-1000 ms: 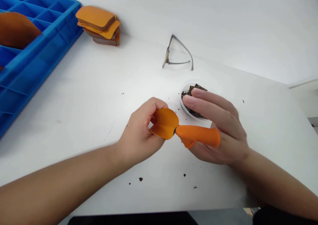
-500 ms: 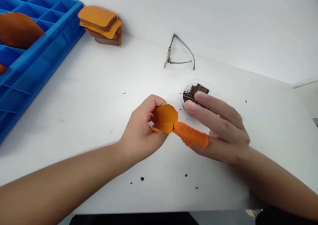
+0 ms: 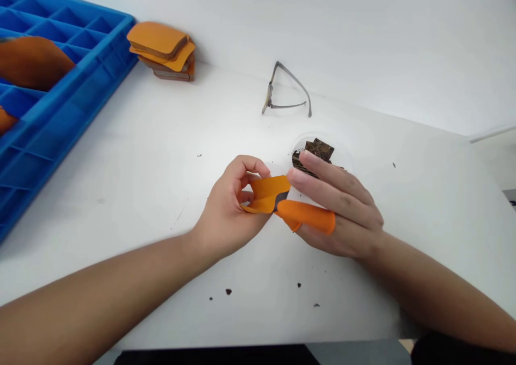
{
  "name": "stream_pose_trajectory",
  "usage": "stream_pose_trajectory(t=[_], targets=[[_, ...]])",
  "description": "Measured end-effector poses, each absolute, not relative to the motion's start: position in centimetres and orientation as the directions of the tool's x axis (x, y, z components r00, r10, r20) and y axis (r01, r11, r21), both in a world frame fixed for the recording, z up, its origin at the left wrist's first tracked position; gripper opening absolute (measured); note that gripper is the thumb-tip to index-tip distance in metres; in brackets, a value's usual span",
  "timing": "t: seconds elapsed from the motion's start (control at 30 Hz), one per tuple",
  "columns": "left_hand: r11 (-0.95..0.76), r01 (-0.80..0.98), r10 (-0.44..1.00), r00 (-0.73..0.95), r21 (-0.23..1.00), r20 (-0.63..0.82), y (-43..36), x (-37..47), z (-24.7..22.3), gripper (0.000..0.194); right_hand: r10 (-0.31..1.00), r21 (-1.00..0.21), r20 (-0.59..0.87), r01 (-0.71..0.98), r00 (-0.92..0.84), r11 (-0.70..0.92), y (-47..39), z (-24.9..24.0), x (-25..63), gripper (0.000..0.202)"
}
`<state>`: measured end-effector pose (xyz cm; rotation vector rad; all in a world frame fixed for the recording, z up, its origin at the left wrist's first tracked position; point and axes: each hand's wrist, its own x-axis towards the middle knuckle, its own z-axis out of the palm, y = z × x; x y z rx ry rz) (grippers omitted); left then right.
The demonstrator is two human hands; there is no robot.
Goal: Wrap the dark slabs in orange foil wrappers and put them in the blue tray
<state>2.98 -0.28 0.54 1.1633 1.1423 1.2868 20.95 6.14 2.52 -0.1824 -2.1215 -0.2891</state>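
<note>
My left hand (image 3: 226,209) is curled around a thin orange leather-like piece (image 3: 264,193), which is bent into a curve. At its right end a small dark grey patch (image 3: 281,199) shows. My right hand (image 3: 342,209) pinches that end between its thumb and forefinger, which wear orange finger cots (image 3: 308,215). Its other fingers stretch out above, their tips close to the piece's upper corner. Behind those fingers stands a clear round dish (image 3: 342,149) with dark brown, striped scraps (image 3: 318,149) in it, partly covered by the hand.
A blue compartmented crate (image 3: 108,53) at the left holds brown-orange pieces (image 3: 36,61). Beside it a stack of orange pieces (image 3: 161,48) stands by the wall. Folded-open glasses (image 3: 288,91) lie at the back. Dark crumbs (image 3: 228,291) dot the white table (image 3: 161,300).
My right hand has moved left, and its outstretched fingers have come down to the piece's upper corner. The piece looks flatter at that end, and more of the dark grey patch shows.
</note>
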Motion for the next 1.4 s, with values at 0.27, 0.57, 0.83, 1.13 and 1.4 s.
stream_pose_trajectory(t=[0.27,0.57,0.83,1.13,1.4], targets=[[-0.227,0.153,0.974,0.045,0.962,0.223,-0.6,2.5,0.1,0.042,0.263,-0.109,0.710,0.266,-0.654,0.958,5.7,2.9,20.9,0.010],[-0.244,0.246,0.969,0.102,0.938,0.225,-0.4,2.6,0.1,0.042,0.421,-0.298,0.285,0.338,-0.861,0.893,4.7,4.7,21.5,0.013],[-0.255,0.392,0.967,0.100,0.884,0.235,-0.4,2.7,0.2,0.039,0.433,-0.289,0.178,0.374,-0.884,0.881,4.6,4.8,21.3,0.013],[-0.306,0.403,0.952,0.142,0.863,0.271,-0.3,2.8,0.8,0.027,0.422,-0.177,0.302,0.385,-0.855,0.906,3.5,5.0,20.3,0.022],[-0.406,0.316,0.892,0.342,0.857,0.296,-0.2,2.0,1.0,0.043,0.376,-0.147,0.333,0.347,-0.865,0.926,3.8,6.7,21.2,0.023]])
